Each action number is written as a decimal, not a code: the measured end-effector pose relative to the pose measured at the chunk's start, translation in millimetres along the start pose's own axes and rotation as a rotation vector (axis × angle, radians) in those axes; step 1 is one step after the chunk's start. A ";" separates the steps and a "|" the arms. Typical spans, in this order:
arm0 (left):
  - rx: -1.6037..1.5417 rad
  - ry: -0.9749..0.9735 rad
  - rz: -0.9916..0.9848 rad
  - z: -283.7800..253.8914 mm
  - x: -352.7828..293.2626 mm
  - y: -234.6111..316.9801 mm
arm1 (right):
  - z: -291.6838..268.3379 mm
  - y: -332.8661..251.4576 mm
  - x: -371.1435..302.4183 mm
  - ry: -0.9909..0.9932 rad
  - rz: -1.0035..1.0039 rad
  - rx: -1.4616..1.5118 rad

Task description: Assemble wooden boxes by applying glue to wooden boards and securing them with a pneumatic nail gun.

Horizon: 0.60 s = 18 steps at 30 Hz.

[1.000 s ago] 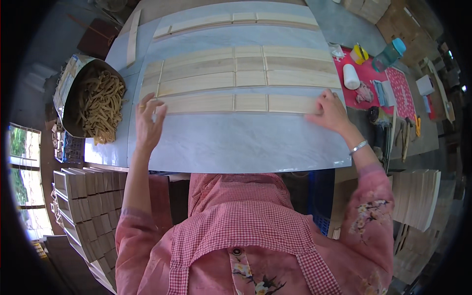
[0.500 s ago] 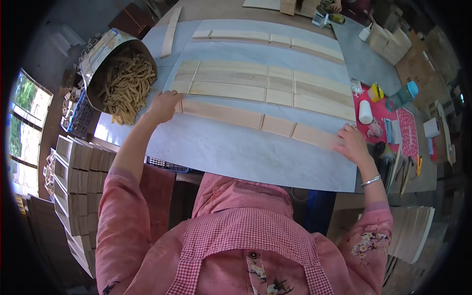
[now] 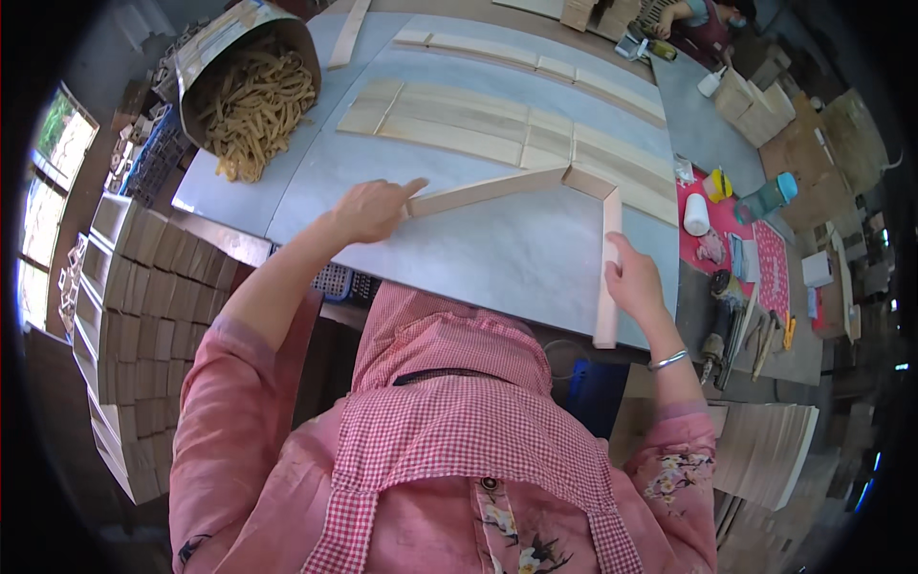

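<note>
A thin wooden strip stands on edge over the grey-white tabletop, bent at two grooves into a long left part, a short middle part and a right part. Its left end sits in the grip of my left hand, whose index finger stretches out above the wood. The right part is between the thumb and fingers of my right hand, and points toward the table's near edge. Just beyond lie grooved wooden strips side by side, flat on the table. Farther back is another grooved strip.
A tilted container full of tan bands stands at the left. On the right, a red cloth carries a white bottle; a blue-lidded bottle and power tool are nearby. Stacked wooden frames rise lower left. Another person works far right.
The near strip has gone from flat to folded upright at its grooves. Both hands have come inward and nearer me, the left moving right. The other person shows more.
</note>
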<state>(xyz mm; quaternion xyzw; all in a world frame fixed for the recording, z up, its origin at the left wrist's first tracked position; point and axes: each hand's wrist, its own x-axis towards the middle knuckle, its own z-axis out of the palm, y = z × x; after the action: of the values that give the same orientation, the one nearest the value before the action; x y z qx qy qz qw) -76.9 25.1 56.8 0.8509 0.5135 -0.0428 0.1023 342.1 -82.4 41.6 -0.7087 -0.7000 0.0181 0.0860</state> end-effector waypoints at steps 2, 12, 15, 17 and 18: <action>0.010 -0.061 0.001 5.7 4.5 -4.5 | -0.4 -17.3 4.5 -0.092 0.006 0.264; -0.706 0.019 -0.309 20.7 14.2 -22.3 | -8.0 -138.2 -5.9 0.012 -0.522 0.345; -0.602 0.255 -0.063 41.7 15.6 -30.3 | 3.1 -155.4 -2.2 0.279 -0.787 0.089; -0.657 0.304 -0.032 47.8 15.5 -24.5 | 25.0 -158.1 0.1 0.184 -0.670 0.270; -0.684 0.329 -0.015 49.1 15.8 -21.3 | 34.1 -159.2 1.6 0.138 -0.607 0.356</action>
<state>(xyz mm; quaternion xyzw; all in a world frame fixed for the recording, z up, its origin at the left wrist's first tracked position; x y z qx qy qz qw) -86.7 37.7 3.3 0.7594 0.5138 0.2676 0.2961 179.7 -76.7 31.6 -0.4422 -0.8569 0.0657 0.2566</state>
